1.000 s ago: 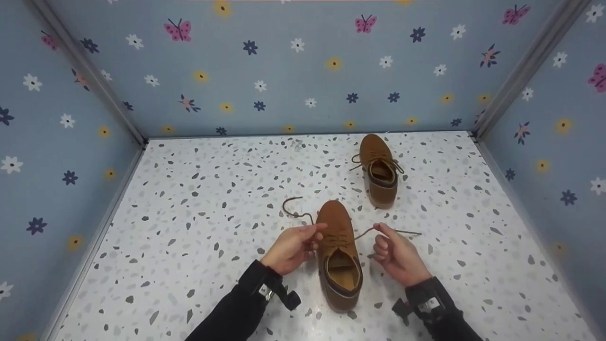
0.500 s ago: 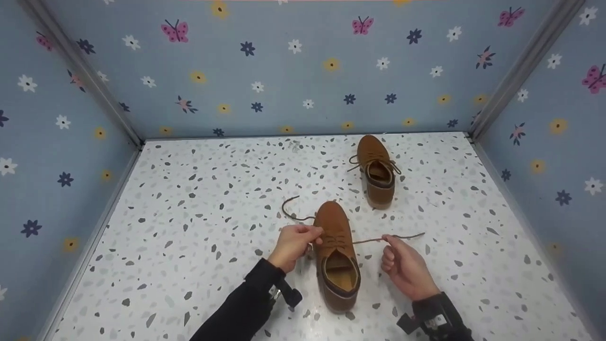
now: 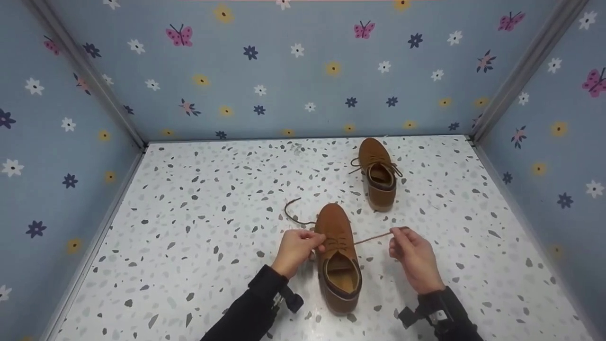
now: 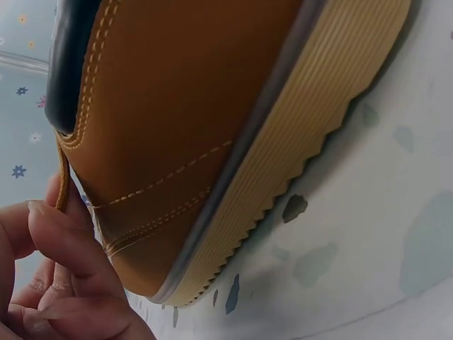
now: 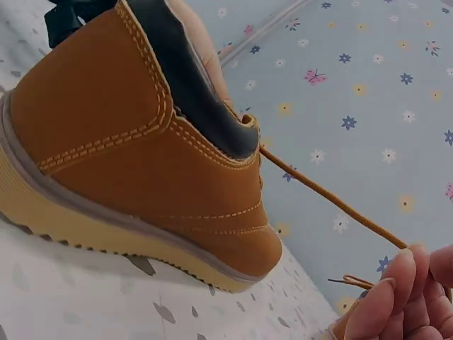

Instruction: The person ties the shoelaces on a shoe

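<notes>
A brown lace-up shoe stands upright on the floor, its toe pointing away from me. My left hand is at its left side by the eyelets, pinching the shoelace between thumb and finger in the left wrist view. Out to the right, my right hand pinches the other side of the same lace, which runs straight from the eyelets to the fingertips; in the right wrist view this taut lace slopes down to the fingers. A loose lace end curls on the floor left of the toe.
Farther back to the right stands a matching shoe, its lace tied in a bow. White speckled floor spreads around both shoes. Blue patterned panels rise at the back and on both sides.
My right hand has moved to the right, drawing the sagging lace straight. Its free end no longer shows beyond that hand. My left hand stays by the eyelets, and the shoe has hardly moved.
</notes>
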Motion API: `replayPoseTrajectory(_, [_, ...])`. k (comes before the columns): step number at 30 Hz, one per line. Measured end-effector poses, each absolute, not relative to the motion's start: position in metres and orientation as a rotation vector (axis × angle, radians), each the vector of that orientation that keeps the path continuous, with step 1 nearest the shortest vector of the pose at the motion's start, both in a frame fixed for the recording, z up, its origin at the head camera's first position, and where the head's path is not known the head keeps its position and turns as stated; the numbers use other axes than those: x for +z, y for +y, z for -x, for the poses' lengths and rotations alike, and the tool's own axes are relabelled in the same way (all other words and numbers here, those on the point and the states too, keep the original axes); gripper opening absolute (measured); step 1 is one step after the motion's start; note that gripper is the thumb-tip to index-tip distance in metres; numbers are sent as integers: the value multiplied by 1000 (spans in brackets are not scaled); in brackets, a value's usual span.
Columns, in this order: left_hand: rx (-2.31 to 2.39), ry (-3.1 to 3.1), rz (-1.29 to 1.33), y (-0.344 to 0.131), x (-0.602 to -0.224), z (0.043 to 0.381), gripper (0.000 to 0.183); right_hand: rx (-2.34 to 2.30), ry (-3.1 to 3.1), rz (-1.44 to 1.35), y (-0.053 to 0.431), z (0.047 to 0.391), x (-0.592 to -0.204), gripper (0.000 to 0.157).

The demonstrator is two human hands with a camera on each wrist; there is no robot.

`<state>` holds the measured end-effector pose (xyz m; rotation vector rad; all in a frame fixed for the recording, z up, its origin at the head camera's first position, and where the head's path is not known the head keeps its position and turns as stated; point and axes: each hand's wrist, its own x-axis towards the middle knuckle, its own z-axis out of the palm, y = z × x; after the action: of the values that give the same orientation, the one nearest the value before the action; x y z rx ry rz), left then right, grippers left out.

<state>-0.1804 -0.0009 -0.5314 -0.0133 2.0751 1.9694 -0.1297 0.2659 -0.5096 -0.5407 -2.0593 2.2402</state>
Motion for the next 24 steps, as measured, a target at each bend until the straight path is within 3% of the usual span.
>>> replayPoseTrajectory(7, [1946,2100,-7,-1,-532,179,17,1910,-2302,408,262,148,-490,38])
replayPoseTrajectory(15, [1921,2102,-45,-3,-533,183,17,1375,-2458,-386,206,205,-453,7])
replayPoseTrajectory(20, [1951,2084,-61,-4,-532,182,20,1126,-2725,-855,165,229,-441,15])
replayPoseTrajectory(24, [1972,2072,-94,-4,-532,181,21,1071,-2807,-950,156,232,-442,19])
